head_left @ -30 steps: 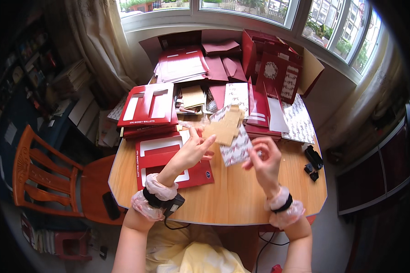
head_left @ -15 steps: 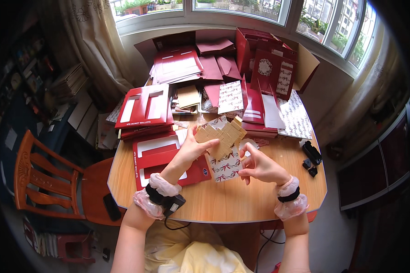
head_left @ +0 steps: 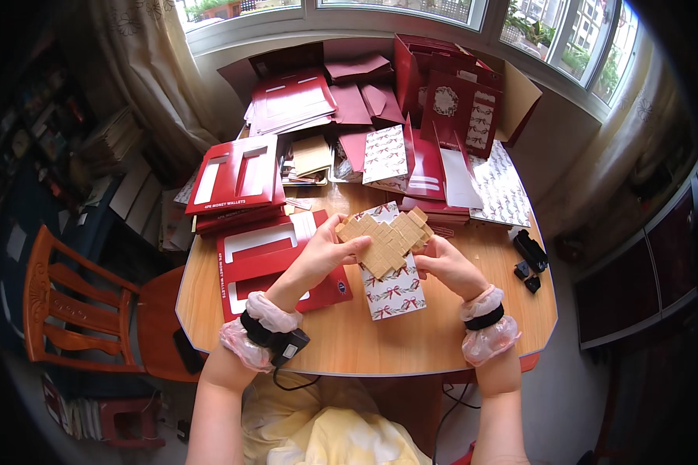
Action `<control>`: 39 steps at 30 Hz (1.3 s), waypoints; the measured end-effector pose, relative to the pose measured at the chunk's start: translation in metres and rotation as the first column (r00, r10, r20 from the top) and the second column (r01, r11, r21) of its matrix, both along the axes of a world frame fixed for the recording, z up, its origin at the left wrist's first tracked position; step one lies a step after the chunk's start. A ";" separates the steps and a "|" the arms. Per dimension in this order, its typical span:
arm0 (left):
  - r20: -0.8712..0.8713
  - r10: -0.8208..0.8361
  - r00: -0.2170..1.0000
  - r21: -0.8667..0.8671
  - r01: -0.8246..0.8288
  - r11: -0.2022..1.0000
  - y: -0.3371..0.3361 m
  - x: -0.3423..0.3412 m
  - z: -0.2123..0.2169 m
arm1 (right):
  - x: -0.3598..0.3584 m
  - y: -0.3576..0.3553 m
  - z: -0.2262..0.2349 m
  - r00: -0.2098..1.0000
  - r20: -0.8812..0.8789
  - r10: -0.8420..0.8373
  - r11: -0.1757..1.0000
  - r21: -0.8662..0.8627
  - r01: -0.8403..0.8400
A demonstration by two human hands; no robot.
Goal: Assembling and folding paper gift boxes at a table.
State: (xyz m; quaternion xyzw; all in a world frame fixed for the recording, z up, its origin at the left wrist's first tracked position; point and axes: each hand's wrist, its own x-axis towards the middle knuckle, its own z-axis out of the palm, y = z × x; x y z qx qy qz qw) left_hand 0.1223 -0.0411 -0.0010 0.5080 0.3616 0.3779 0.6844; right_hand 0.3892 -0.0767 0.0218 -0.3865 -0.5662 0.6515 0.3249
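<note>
My left hand [head_left: 322,252] is closed on a tan sheet [head_left: 384,246] made up of small squares, with jagged edges. Beneath it lies a white card [head_left: 395,296] printed with green sprigs and red bows, its upper part largely covered by the tan sheet. At the card's right edge, my right hand [head_left: 448,267] pinches with thumb and fingers; some fingertips are hidden behind the tan sheet. To the left, a flat red cardboard sleeve [head_left: 287,271] with cut-out windows rests under my left hand and wrist.
Red sleeves [head_left: 236,174] are stacked at the left. Behind stand more red pieces, patterned cards [head_left: 386,155] and an open red box [head_left: 454,97]. Small black objects [head_left: 529,260] lie by the table's right edge. A wooden chair [head_left: 85,302] stands at the left.
My right hand has moved in to the card's edge and closed there. The tan sheet has turned slightly, and the card has shifted right and a little nearer.
</note>
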 end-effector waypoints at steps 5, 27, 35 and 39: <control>-0.022 0.002 1.000 0.011 -0.002 1.000 0.000 -0.011 -0.007 | -0.015 -0.003 -0.003 0.995 0.097 0.005 1.000 0.005 -0.005; 0.057 0.280 0.958 0.092 -0.284 0.954 0.020 -0.053 0.025 | 0.010 0.001 -0.016 0.948 0.319 0.019 0.994 -0.106 0.016; -0.499 0.685 0.531 0.695 -0.227 0.682 0.019 -0.057 0.015 | 0.027 0.003 0.002 0.967 0.256 -0.015 0.997 -0.069 0.034; -0.260 0.781 0.568 0.902 -0.145 0.406 0.016 -0.048 0.023 | 0.026 0.003 0.008 0.977 0.210 0.032 0.997 -0.072 -0.018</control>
